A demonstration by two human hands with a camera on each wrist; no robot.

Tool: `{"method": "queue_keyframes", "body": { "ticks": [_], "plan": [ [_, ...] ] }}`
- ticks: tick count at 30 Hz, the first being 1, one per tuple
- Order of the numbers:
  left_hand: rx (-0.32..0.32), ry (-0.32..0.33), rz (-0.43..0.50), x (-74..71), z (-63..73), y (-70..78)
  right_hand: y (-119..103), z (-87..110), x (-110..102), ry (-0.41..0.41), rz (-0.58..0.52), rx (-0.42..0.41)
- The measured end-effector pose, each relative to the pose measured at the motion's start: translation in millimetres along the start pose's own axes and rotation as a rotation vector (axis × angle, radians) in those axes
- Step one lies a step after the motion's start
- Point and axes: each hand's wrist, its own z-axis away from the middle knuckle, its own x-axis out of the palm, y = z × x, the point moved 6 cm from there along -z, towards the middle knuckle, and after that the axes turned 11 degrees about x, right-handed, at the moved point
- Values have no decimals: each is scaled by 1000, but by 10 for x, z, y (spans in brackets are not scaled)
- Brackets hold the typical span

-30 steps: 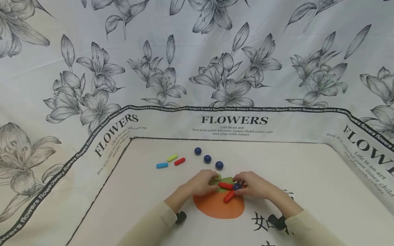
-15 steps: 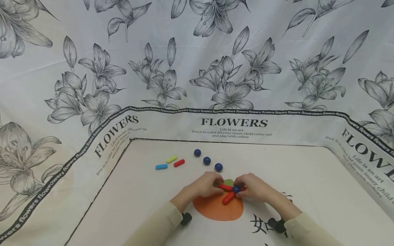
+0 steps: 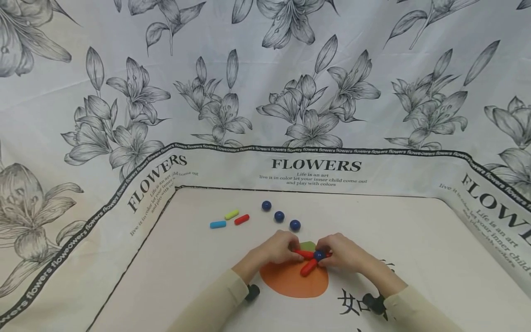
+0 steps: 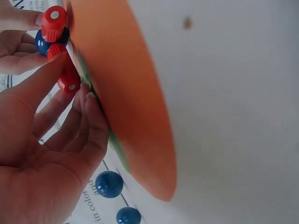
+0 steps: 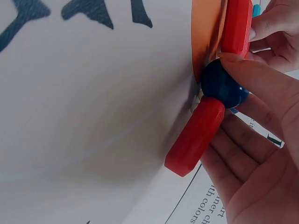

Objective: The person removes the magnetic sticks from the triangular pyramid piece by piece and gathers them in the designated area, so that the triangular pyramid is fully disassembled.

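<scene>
Over the printed orange fruit [image 3: 292,281], both hands hold a joined piece of red magnetic rods around one blue ball [image 5: 222,84]. My left hand [image 3: 275,249] pinches the red rod [image 3: 306,254] that points left, thumb on one side and fingers on the other. My right hand [image 3: 342,251] grips the ball between thumb and fingers. Another red rod [image 3: 308,267] sticks out from the ball toward the front left. In the right wrist view, a third red rod [image 5: 196,137] extends from the ball below the right thumb. White dots mark rod ends in the left wrist view.
Three loose blue balls [image 3: 279,216] lie in a slanted row beyond the hands. To their left rest a blue rod [image 3: 217,224], a yellow rod [image 3: 232,214] and a red rod [image 3: 242,219]. Flower-printed cloth [image 3: 315,110] rises behind the table.
My left hand has moved slightly right and taken hold of the left-pointing red rod's end. My right hand keeps its grip on the ball. The loose pieces have stayed put.
</scene>
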Motion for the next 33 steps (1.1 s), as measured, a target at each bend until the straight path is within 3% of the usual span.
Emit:
{"method": "queue_keyframes", "body": {
  "ticks": [13, 20, 23, 27, 33],
  "plan": [
    [-98, 7, -6, -3, 9, 8, 22, -16, 19, -28, -23, 0],
    [-71, 25, 15, -24, 57, -15, 36, -20, -5, -14, -17, 5],
    [-72, 57, 28, -84, 145, -50, 34, -21, -9, -7, -11, 7],
    [-127, 113, 50, -226, 318, -149, 40, -17, 5, -6, -11, 29],
    [-159, 189, 11, -495, 619, -466, 40, -20, 14, -5, -17, 34]
  ]
}}
